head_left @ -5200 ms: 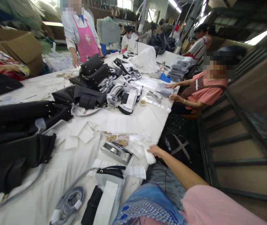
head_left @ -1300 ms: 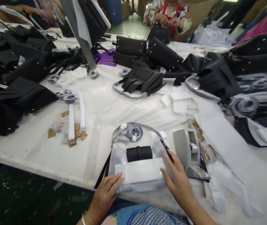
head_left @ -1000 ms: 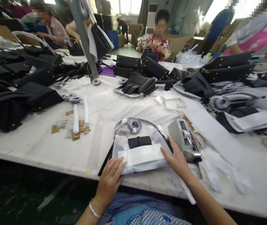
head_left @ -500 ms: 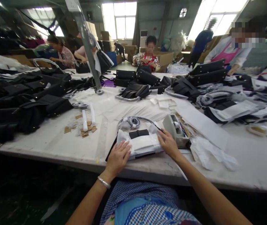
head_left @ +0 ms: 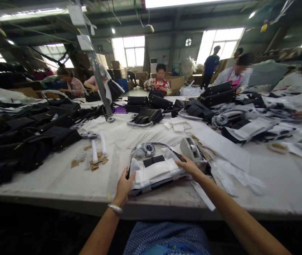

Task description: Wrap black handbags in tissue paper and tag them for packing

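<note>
A black handbag (head_left: 153, 161) lies on the table in front of me, partly covered by white wrapping sheet (head_left: 157, 171). Its grey-wrapped strap (head_left: 149, 149) is coiled at the far side. My left hand (head_left: 125, 185) grips the bag's left end, thumb on top and fingers around the edge. At the right end, my right hand (head_left: 188, 165) holds the bag's upper corner, its fingers partly hidden. Just beyond my right hand stands a grey tape dispenser (head_left: 193, 150).
Black bags (head_left: 52, 138) are heaped at the left, and more wrapped bags (head_left: 251, 127) lie at the right. White rolls (head_left: 94, 151) rest on brown card pieces. A metal post (head_left: 102, 85) rises from the table. Several people work across the table.
My left hand has gone from lying flat on the wrapping to gripping the bag's left end. The bag's near edge has lifted slightly. The camera view has tilted up.
</note>
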`<state>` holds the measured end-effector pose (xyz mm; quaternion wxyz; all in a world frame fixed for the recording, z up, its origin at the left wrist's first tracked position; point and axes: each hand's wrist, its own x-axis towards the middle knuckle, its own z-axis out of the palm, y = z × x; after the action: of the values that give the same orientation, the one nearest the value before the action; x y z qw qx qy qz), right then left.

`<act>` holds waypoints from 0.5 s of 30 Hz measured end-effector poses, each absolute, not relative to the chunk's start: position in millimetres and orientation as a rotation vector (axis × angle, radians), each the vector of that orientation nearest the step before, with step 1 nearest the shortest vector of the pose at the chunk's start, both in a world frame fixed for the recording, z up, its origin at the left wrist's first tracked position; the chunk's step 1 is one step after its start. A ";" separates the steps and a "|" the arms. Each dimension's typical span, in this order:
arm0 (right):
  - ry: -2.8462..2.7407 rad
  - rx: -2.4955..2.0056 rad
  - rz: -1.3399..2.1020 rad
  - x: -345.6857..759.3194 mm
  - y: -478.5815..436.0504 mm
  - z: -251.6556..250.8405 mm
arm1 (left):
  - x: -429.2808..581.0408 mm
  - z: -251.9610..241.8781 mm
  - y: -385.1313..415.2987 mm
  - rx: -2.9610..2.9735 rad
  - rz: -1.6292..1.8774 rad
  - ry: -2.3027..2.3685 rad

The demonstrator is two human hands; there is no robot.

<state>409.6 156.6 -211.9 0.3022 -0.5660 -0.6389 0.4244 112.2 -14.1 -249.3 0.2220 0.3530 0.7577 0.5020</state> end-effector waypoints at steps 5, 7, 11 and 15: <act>-1.676 -1.230 1.047 398.8 146.2 -188.1 | 114.7 -227.3 -10.7 0.882 1.597 2.019; -1.684 -1.092 0.979 397.3 137.5 -174.3 | 114.7 -214.2 -14.1 0.901 1.705 2.013; -1.704 -1.004 0.946 397.0 122.6 -167.2 | 108.4 -200.9 -22.7 0.977 1.890 1.999; -1.720 -0.992 1.064 400.8 120.3 -204.7 | 91.1 -210.5 -27.8 0.917 1.706 1.988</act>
<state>400.8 120.3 -204.7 0.4300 -0.3976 -0.6894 0.4263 91.1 -27.8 -210.5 0.1821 0.3250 0.7042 0.6044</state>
